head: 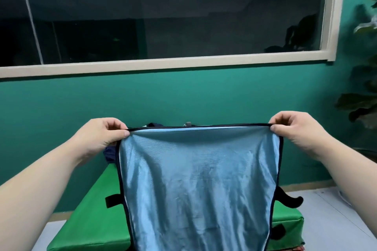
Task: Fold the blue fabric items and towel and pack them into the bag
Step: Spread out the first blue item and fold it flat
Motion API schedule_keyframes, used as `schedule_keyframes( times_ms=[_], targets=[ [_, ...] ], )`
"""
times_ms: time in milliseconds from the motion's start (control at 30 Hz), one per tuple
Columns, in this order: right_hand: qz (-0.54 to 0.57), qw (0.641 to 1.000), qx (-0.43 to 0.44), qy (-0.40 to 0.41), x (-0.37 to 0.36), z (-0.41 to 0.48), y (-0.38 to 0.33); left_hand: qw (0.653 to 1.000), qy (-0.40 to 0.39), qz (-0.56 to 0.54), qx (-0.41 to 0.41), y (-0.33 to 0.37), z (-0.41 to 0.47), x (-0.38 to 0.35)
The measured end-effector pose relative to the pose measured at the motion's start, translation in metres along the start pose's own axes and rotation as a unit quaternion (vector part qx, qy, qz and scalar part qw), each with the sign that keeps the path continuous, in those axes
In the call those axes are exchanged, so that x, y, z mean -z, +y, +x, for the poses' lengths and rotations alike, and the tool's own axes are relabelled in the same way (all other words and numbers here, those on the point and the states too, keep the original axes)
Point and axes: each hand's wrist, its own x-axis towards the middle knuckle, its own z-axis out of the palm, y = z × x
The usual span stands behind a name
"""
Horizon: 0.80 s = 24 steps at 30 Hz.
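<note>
Both hands are up front. Your left hand point(102, 134) and right hand point(293, 128) each pinch a top corner of the light blue fabric item point(200, 179) btw thumb and curled fingers. Its top hem is pulled taut and the cloth hangs flat over the green padded tabletop point(91, 216).

Step in hand, I'd say: spread-out before the 1st fold; nothing packed as far as shows. Next move prob. calls for bringing the corners together, or laying the cloth flat w/ its dark-trimmed edges lined up.

Navy fabric point(109, 156) sits bunched at the tabletop's far left, just behind your left hand. Bag can't be made out. Black strap point(113, 199) pokes out at the cloth's left edge; whose it is, unclear.

Room: free air both sides; plant point(365, 91) far right, well apart.
</note>
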Motion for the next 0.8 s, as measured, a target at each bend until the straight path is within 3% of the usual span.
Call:
schedule_keyframes(
  times_ms=[267, 467, 633, 800],
  targets=[
    [0.070, 0.997, -0.028, -0.014, -0.035, 0.073, 0.045, 1.000, 0.002, -0.012, 0.005, -0.052, 0.070, -0.022],
    [0.117, 0.989, -0.087, -0.001, -0.072, 0.173, 0.052, 0.997, 0.062, -0.013, 0.037, -0.048, 0.157, -0.038],
    [0.153, 0.987, -0.038, 0.036, -0.065, 0.266, -0.020, 0.992, 0.121, -0.027, -0.026, 0.024, 0.236, 0.010],
    [0.214, 0.973, 0.056, 0.063, -0.032, 0.295, -0.114, 0.979, 0.162, -0.040, -0.116, 0.098, 0.239, 0.074]
  ],
)
